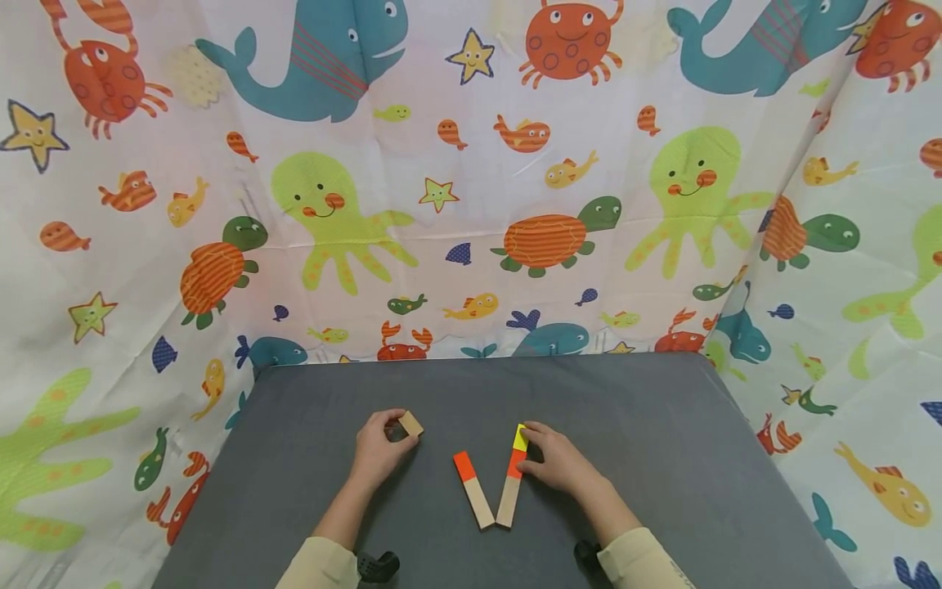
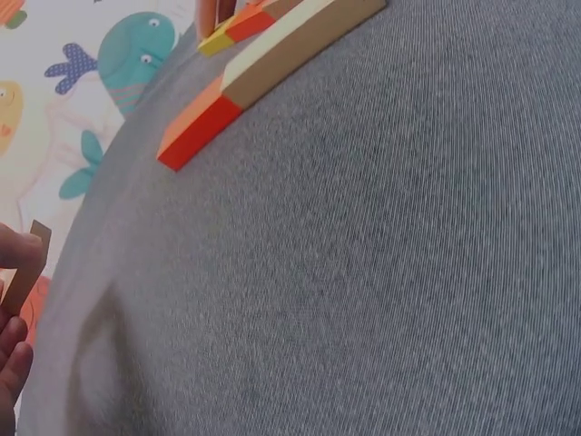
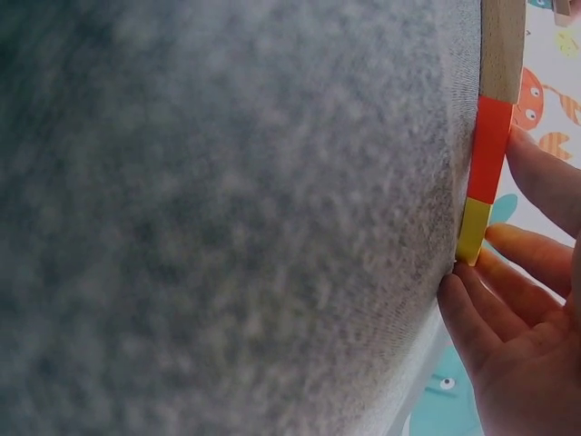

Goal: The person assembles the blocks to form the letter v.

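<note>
Two flat wooden sticks lie in a V on the grey table (image 1: 648,425). The left stick (image 1: 473,488) has an orange far end. The right stick (image 1: 511,483) has a yellow tip and an orange band. My right hand (image 1: 559,458) pinches the yellow-and-orange end of the right stick (image 3: 487,173); its fingers (image 3: 536,259) curl at that end. My left hand (image 1: 381,448) holds a small plain wooden block (image 1: 410,424) just above the table, left of the sticks. The left wrist view shows the block's edge (image 2: 25,268) by my fingers, with the left stick (image 2: 263,73) beyond.
A sea-creature patterned curtain (image 1: 471,188) surrounds the table on the far side and both flanks. The table's far edge (image 1: 478,364) meets the curtain. Black wrist-camera mounts (image 1: 377,564) show near my sleeves at the near edge.
</note>
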Demonstrator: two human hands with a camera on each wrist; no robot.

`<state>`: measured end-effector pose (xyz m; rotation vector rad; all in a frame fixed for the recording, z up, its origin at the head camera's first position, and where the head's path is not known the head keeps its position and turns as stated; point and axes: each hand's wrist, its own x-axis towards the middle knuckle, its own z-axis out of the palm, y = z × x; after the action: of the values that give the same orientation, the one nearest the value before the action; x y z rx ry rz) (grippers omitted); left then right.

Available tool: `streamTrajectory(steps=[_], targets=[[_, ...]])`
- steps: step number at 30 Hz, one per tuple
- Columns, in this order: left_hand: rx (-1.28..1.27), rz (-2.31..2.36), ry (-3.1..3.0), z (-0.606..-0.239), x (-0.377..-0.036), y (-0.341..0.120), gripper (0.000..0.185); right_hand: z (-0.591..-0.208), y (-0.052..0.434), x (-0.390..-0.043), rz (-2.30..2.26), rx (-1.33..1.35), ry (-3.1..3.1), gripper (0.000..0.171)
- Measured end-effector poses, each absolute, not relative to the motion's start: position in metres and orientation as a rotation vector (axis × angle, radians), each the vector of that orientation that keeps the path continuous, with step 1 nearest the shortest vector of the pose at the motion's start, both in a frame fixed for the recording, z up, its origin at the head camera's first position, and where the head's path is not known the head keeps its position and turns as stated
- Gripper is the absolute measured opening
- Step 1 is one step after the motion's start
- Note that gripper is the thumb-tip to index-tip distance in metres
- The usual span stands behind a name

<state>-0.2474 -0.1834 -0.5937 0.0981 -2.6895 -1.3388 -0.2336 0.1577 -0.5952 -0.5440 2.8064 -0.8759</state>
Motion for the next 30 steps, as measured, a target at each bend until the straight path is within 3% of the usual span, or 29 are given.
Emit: streamTrajectory(steps=[30], targets=[[-0.071,-1.435,-2.692,-0.593,-0.246,-0.163,0.047,-0.597,0.157,-0.234,-0.869,-0.574,2.811,0.062]])
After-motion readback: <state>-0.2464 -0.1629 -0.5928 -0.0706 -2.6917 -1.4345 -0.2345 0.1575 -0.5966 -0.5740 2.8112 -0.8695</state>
